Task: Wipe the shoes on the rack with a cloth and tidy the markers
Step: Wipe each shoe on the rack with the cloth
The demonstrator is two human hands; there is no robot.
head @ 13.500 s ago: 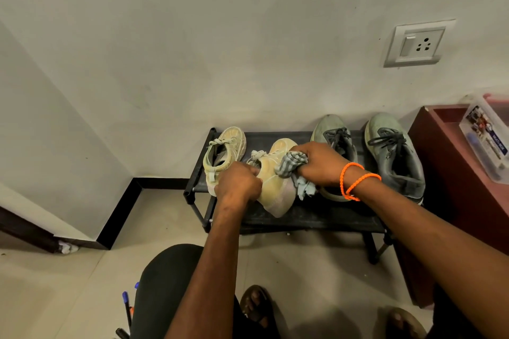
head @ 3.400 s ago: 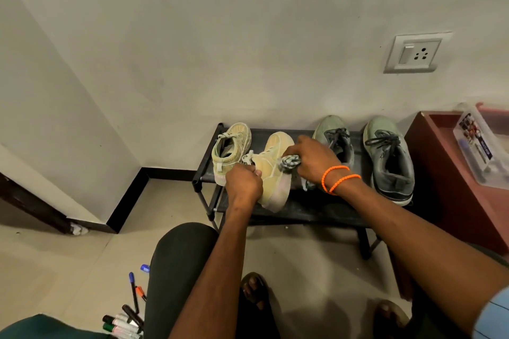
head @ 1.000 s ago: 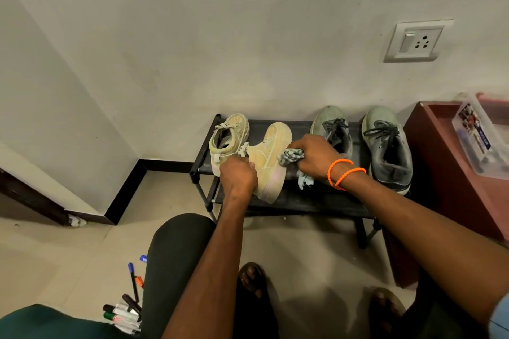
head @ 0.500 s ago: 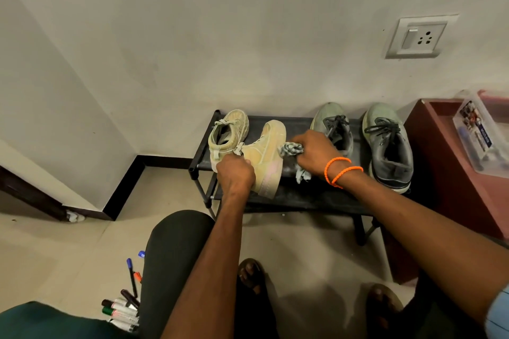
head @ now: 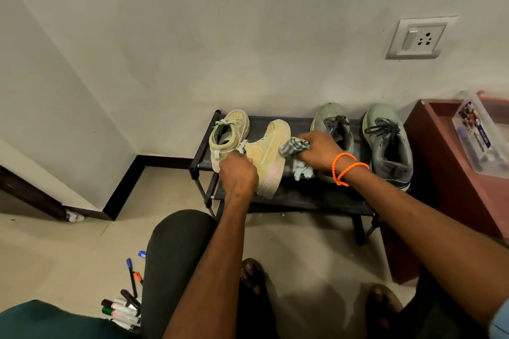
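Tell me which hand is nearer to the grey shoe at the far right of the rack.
Right. The right hand, gripping the cloth, is beside the grey pair, one shoe short of the far-right grey shoe. The left hand holds the tan shoe, farther left.

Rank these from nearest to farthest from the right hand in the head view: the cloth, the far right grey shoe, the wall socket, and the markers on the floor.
1. cloth: gripped in the right hand itself.
2. far right grey shoe: on the rack, to the hand's right.
3. wall socket and markers: socket up on the wall at right, markers on the floor at lower left. Both far; too close to rank.
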